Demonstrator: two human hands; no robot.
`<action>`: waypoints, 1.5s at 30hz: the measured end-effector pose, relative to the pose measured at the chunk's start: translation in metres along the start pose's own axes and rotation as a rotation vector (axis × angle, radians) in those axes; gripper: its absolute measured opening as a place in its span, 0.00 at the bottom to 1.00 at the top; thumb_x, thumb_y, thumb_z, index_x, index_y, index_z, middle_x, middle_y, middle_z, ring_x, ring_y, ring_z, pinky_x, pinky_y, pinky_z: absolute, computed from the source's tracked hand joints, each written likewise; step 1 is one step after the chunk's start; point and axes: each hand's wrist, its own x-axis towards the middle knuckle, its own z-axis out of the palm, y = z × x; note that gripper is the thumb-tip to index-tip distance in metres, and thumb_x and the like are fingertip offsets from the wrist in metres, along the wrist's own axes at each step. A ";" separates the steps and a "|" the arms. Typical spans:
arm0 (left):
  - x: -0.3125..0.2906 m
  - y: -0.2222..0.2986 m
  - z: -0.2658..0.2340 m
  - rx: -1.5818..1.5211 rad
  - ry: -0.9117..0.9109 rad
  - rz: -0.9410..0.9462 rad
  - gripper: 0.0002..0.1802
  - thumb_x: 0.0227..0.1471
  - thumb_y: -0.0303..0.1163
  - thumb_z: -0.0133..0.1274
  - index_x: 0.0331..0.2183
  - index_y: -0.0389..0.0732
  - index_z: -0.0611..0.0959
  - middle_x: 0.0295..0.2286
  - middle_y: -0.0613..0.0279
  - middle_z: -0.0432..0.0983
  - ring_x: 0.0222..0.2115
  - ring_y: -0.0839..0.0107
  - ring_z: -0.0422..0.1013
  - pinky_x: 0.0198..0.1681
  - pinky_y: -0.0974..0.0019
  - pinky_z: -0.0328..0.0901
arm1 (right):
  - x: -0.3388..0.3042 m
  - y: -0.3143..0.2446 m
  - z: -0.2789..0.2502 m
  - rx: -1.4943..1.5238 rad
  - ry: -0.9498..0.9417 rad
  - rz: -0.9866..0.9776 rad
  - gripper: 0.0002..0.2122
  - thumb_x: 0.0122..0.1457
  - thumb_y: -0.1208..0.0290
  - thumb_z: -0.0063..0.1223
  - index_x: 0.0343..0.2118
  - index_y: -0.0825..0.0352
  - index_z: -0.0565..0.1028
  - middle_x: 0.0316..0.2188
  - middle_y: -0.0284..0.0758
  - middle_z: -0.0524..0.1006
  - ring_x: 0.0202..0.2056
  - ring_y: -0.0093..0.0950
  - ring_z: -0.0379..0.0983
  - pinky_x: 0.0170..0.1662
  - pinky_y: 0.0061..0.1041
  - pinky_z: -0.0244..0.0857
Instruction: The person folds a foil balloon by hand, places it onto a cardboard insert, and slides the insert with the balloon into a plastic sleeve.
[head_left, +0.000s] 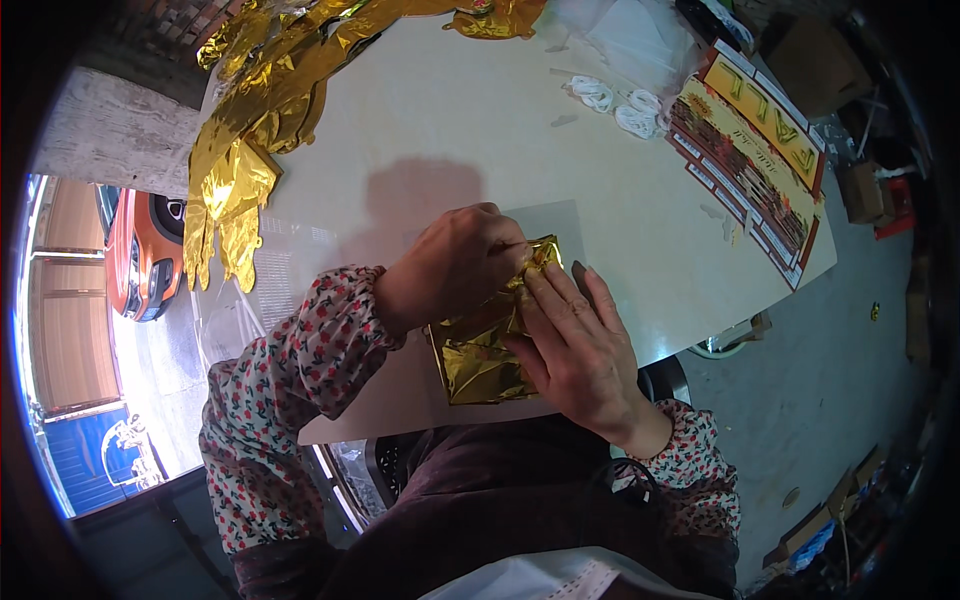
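On the table in front of me lies a gold foil balloon (480, 368), flat, creased and folded into a small rectangle. My left hand (452, 262) is closed at its far edge, the fingers curled and the thumb side turned to the foil; the fingertips are partly hidden. Across the right part of the foil rests my right hand (582, 352), its fingers stretched out and pointing away from me, pressing the foil down. A thin grey sheet (562, 218) shows under the balloon's far side. Floral sleeves cover both forearms.
More gold foil balloons (235, 190) are heaped along the table's left and far edge. At the far right lie printed cards (745, 160), white string bundles (638, 118) and clear plastic bags (640, 40). A black chair (665, 380) stands by the near right edge.
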 end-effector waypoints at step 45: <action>0.004 -0.010 -0.007 -0.040 -0.091 0.107 0.04 0.48 0.25 0.53 0.29 0.35 0.78 0.23 0.57 0.75 0.25 0.59 0.74 0.30 0.64 0.69 | 0.003 -0.003 -0.003 -0.033 -0.040 0.014 0.22 0.55 0.65 0.60 0.52 0.69 0.73 0.57 0.41 0.69 0.59 0.35 0.65 0.63 0.44 0.52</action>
